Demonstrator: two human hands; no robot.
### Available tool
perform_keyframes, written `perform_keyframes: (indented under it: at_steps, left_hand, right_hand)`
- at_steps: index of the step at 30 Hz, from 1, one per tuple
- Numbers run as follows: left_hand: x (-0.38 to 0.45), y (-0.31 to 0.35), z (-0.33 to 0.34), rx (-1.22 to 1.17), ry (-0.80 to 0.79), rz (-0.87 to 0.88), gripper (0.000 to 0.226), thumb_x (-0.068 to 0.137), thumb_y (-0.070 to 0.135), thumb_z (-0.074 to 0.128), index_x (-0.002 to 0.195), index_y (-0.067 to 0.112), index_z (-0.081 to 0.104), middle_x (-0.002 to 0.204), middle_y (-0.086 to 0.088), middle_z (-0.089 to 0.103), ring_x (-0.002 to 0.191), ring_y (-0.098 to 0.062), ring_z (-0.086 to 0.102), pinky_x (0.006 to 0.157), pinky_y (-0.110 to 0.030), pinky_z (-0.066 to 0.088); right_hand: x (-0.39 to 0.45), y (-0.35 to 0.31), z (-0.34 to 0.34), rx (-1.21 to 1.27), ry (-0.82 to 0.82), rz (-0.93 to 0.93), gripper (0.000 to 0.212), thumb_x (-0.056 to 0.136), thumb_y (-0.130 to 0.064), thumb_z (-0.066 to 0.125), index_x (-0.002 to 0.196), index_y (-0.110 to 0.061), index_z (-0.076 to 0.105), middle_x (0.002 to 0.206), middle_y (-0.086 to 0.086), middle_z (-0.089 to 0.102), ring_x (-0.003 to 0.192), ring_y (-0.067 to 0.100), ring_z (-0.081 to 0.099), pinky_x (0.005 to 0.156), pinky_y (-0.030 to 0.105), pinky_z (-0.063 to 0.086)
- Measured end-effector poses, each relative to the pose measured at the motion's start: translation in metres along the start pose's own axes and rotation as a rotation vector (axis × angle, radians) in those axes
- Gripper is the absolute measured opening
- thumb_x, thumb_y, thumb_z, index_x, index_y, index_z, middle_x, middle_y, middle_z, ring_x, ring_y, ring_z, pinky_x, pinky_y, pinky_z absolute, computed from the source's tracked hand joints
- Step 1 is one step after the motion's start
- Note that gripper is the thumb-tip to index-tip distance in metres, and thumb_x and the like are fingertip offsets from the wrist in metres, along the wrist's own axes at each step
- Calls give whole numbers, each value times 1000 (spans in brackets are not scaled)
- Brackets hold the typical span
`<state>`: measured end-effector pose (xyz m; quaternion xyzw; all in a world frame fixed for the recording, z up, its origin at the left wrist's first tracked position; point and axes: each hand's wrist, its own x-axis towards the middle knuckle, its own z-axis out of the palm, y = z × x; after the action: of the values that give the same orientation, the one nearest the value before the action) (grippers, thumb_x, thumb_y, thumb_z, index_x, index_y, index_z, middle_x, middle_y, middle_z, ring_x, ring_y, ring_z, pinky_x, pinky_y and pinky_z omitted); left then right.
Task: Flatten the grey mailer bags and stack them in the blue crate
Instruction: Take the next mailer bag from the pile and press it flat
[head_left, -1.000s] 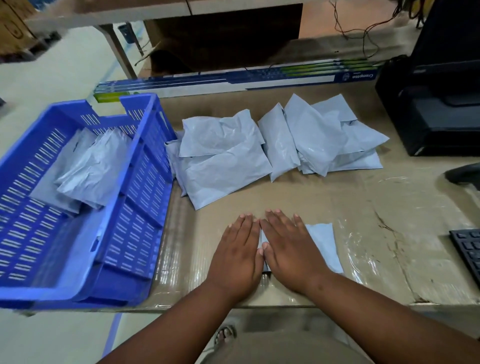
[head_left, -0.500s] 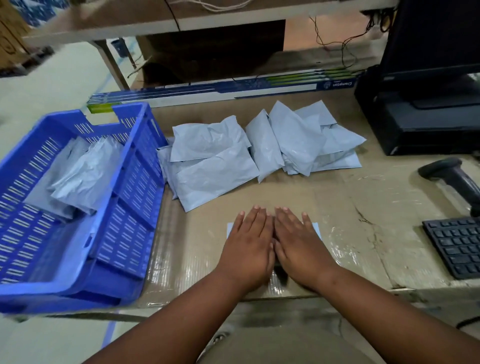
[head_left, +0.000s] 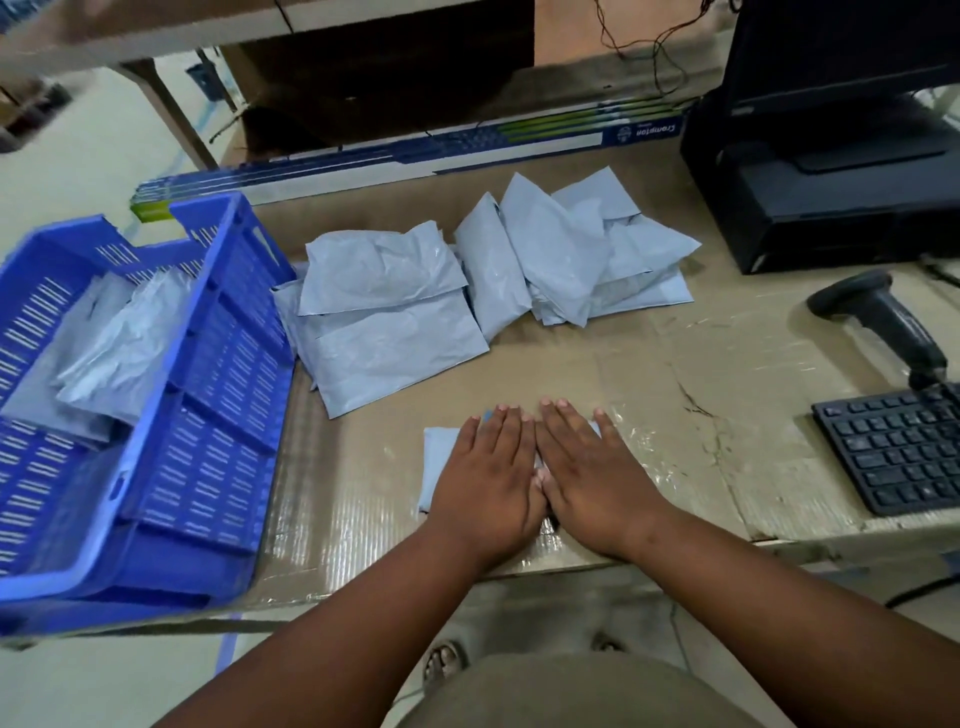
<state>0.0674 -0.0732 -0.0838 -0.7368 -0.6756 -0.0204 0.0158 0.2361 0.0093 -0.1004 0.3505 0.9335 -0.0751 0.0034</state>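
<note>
A small grey mailer bag (head_left: 437, 462) lies flat near the front edge of the cardboard-covered table. My left hand (head_left: 488, 478) and my right hand (head_left: 592, 467) press down on it side by side with straight fingers, hiding most of it. A loose pile of grey mailer bags (head_left: 467, 280) lies farther back on the table. The blue crate (head_left: 208, 395) stands at the left with a few grey bags (head_left: 109, 353) inside.
A black keyboard (head_left: 904, 447) and a barcode scanner (head_left: 883, 322) sit at the right. A black printer (head_left: 831, 197) and monitor stand at the back right. A long blue-white box (head_left: 415, 156) runs along the table's back edge.
Both hands slid left across the small bag, still flat on it. Its left part now shows beside my left hand, and its right part is covered.
</note>
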Motion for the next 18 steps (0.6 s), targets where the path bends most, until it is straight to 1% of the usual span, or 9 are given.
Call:
perform_keyframes:
  at_steps: [4,8,11,13,16,18]
  left_hand:
    - [-2,-1,-4,-1,-14,-7,69,104,44,31,161,5,39,167,-18,38,158,-35,28,128,-57,17]
    - [-21,-5,-18,29,3,38,71,104,55,39,160,13,42,169,-17,32,159,-36,23,125,-65,15]
    - [-37,-4,-24,42,22,81,77,102,64,39,165,19,35,174,-14,23,163,-34,11,125,-67,12]
    - [-45,-1,-21,34,28,106,80,101,68,39,165,21,34,175,-11,18,164,-32,5,124,-68,12]
    - [-52,0,-13,24,13,124,88,99,76,39,168,23,27,177,-10,11,164,-34,2,122,-71,12]
    - [-53,0,-9,26,14,126,91,98,78,40,168,23,23,177,-11,8,164,-36,1,122,-72,13]
  right_hand:
    - [-4,0,-3,24,10,12,70,107,-51,15,169,-18,20,177,4,10,164,21,4,131,54,6]
    - [-15,1,-8,78,27,35,73,106,-62,20,169,-25,17,178,4,3,164,20,-5,131,56,3]
    - [-33,0,-14,41,69,-40,75,106,-64,29,169,-25,19,178,5,0,164,23,-5,130,60,8]
    - [-45,0,-14,10,77,-96,77,105,-65,36,169,-27,18,178,6,2,164,26,-2,129,61,8]
    - [-57,4,-6,-13,20,-99,85,102,-74,33,170,-29,9,178,4,1,164,27,-3,128,63,11]
    - [-59,6,-2,-24,-6,-88,88,101,-78,30,170,-29,8,178,2,1,164,26,-4,127,63,14]
